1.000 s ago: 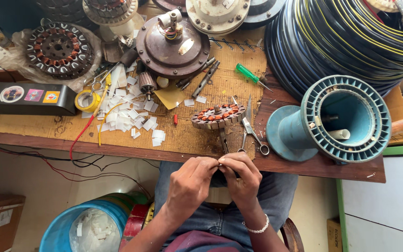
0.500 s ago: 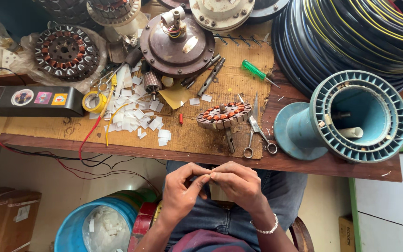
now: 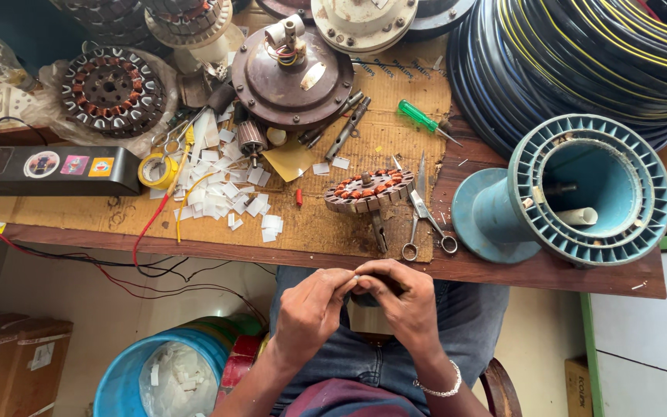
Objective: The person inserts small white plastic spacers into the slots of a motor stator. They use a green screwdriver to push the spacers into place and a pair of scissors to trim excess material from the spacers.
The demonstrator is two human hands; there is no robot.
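A small pale piece [image 3: 357, 277] is pinched between left hand [image 3: 310, 309] and right hand [image 3: 404, 303], just below the stator [image 3: 368, 190]; fine fingertip control is called for

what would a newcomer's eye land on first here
Probably the big blue spool lying on its side at the bench's right end, under heavy coils of cable. Then the left hand and right hand, fingertips meeting over the lap, below the wound stator and scissors.
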